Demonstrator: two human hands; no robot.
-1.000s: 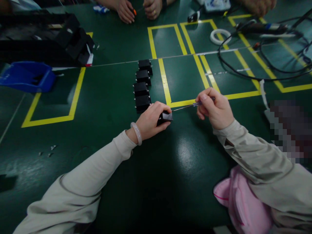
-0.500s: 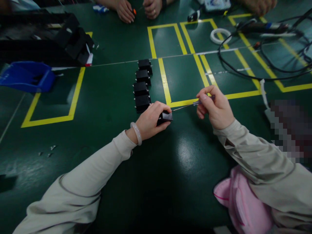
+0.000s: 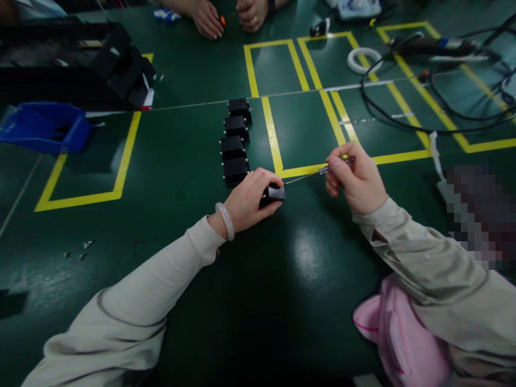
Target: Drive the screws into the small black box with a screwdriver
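Observation:
My left hand (image 3: pixel 250 200) grips a small black block (image 3: pixel 274 193) on the green table, thumb on the near side and fingers over the top. My right hand (image 3: pixel 355 174) is closed around the handle of a thin screwdriver (image 3: pixel 322 170). Its shaft points left, and the tip meets the right side of the held block. Just beyond my left hand, several similar black blocks (image 3: pixel 236 169) with small metal screws at their sides stand in a column running away from me.
Loose screws (image 3: pixel 87 244) lie at the left, below a blue bin (image 3: pixel 64 129) and a black rack (image 3: pixel 108 70). Cables (image 3: pixel 387 121) and a white ring (image 3: pixel 365 60) lie at right. Another person's hands (image 3: pixel 207 19) are at the far edge. Pink cloth (image 3: pixel 407 333) sits near my right forearm.
My two hands, the held block and the screwdriver look almost unmoved. At the far right, another person's hand has left the view.

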